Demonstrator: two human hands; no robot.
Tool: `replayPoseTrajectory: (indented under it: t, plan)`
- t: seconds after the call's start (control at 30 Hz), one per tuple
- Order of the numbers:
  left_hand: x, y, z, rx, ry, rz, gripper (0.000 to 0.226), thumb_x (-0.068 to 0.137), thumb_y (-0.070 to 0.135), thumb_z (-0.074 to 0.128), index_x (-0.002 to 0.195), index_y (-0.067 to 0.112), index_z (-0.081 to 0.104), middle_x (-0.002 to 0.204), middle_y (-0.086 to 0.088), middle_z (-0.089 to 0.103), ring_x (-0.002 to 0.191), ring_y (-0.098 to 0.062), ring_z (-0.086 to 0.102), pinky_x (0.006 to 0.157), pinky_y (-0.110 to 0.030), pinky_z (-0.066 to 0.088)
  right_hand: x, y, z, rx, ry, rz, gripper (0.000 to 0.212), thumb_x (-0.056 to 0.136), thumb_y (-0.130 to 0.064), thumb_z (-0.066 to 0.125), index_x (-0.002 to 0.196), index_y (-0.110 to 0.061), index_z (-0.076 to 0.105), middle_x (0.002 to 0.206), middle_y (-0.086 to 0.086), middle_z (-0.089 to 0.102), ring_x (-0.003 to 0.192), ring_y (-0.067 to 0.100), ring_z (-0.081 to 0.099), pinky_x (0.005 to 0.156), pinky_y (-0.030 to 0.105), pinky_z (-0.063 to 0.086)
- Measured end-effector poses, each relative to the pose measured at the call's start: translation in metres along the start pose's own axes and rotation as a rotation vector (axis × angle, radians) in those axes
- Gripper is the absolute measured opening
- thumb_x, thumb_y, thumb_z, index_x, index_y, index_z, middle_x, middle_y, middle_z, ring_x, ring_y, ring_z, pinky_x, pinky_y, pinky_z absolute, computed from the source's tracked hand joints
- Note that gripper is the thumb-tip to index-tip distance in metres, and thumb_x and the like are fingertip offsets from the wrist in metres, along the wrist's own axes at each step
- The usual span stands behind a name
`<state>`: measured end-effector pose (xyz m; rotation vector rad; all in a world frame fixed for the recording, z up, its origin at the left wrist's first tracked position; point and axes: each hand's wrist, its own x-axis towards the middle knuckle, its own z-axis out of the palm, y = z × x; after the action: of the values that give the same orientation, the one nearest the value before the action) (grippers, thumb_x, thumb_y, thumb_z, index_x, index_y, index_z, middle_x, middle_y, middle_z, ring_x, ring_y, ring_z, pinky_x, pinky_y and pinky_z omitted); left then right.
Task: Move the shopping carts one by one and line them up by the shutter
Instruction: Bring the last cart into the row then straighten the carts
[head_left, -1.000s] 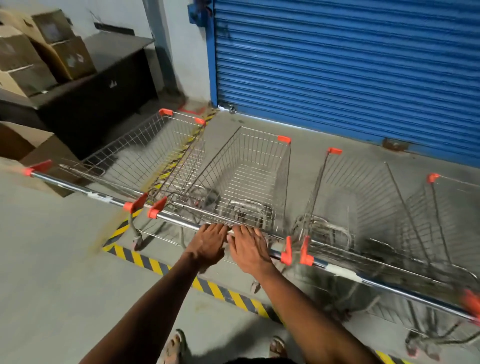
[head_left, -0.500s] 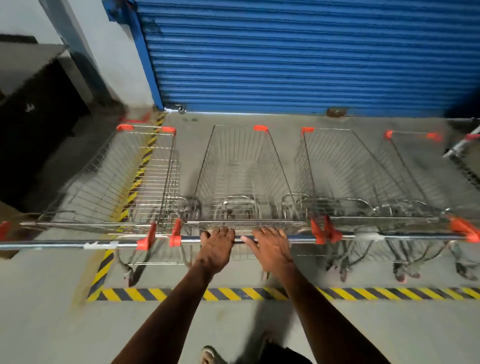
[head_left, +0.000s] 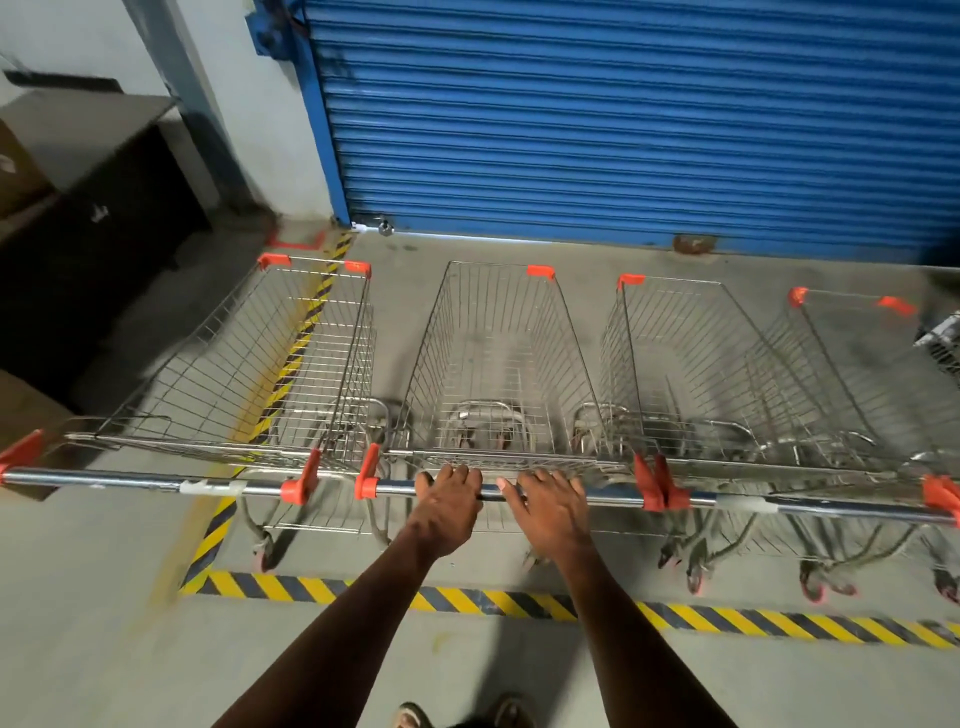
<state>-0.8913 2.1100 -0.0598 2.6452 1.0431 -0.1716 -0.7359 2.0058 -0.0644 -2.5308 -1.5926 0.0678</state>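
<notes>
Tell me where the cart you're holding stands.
Head view, centre: the held cart stands second from left in the row, nose toward the blue shutter, both hands on its handle.

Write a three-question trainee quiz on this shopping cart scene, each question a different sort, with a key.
1. True or false: both hands grip the handle of the middle wire shopping cart.
2. How many wire carts stand in the row facing the blue roller shutter? A) two B) four C) six
3. Fill in: the floor tape behind the carts is striped yellow and ____.

Key
1. True: the left hand and the right hand curl over its steel bar.
2. B
3. black
</notes>
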Motion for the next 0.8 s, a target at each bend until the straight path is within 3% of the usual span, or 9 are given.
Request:
replayPoseTrajectory:
  t: [0.13,0.23,0.4,0.53,0.67,0.73,0.8]
  plan:
    - [-0.003,0.006,-0.004,-0.048,0.003,-0.008,0.032,0.1,0.035,0.046,0.129,0.021,0.046,0.129,-0.003,0.049,0.123,-0.026,0.044,0.104,-0.06,0.03,-0.002,-0.003,-0.001,-0.053,0.031,0.021,0.068,0.103,-0.065,0.021,0.104,-0.024,0.075,0.104,0.0,0.075,0.102,0.024,0.065,0.096,0.043,0.041]
    - [-0.006,0.001,-0.013,-0.11,0.045,-0.013,0.05,0.093,0.047,0.059,0.134,0.023,0.045,0.131,-0.003,0.045,0.121,-0.025,0.043,0.101,-0.051,0.034,0.001,-0.013,-0.004,-0.062,0.035,0.07,0.068,0.102,-0.056,0.019,0.103,-0.02,0.078,0.103,0.007,0.076,0.097,0.027,0.068,0.093,0.041,0.046]
    - [-0.023,-0.037,-0.037,-0.129,0.174,-0.018,0.067,0.083,0.055,0.065,0.136,0.021,0.044,0.128,-0.004,0.044,0.119,-0.027,0.047,0.099,-0.046,0.04,0.016,-0.048,-0.002,-0.067,0.072,-0.05,0.056,0.104,-0.044,0.023,0.115,-0.018,0.071,0.115,0.009,0.071,0.106,0.027,0.065,0.097,0.044,0.045]
    - [-0.045,-0.095,-0.055,-0.062,0.149,-0.104,0.088,0.081,0.054,0.073,0.148,0.015,0.031,0.143,-0.011,0.037,0.134,-0.032,0.038,0.114,-0.05,0.029,0.03,-0.117,-0.003,-0.046,0.164,-0.188,0.044,0.106,-0.041,0.031,0.119,-0.017,0.065,0.116,0.008,0.066,0.11,0.026,0.059,0.101,0.044,0.043]
    - [-0.068,-0.173,-0.069,0.095,0.062,-0.225,0.127,0.059,0.065,0.086,0.152,0.009,0.021,0.149,-0.013,0.033,0.138,-0.033,0.034,0.112,-0.048,0.032,0.037,-0.211,0.002,0.019,0.245,-0.346,0.028,0.104,-0.036,0.041,0.12,-0.02,0.058,0.115,0.006,0.056,0.109,0.025,0.051,0.101,0.041,0.04]
    - [-0.083,-0.219,-0.071,0.145,0.046,-0.254,0.126,0.053,0.066,0.088,0.149,0.014,0.025,0.143,-0.007,0.036,0.132,-0.028,0.039,0.106,-0.046,0.035,0.037,-0.261,0.01,0.047,0.243,-0.411,0.029,0.103,-0.036,0.044,0.124,-0.02,0.055,0.117,0.004,0.054,0.109,0.024,0.051,0.1,0.04,0.041]
    - [-0.098,-0.268,-0.069,0.166,0.006,-0.241,0.111,0.054,0.067,0.087,0.142,0.021,0.036,0.138,-0.001,0.043,0.13,-0.025,0.043,0.103,-0.046,0.033,0.035,-0.308,0.023,0.082,0.228,-0.454,0.031,0.102,-0.037,0.045,0.127,-0.02,0.054,0.118,0.003,0.055,0.109,0.023,0.053,0.1,0.039,0.042]
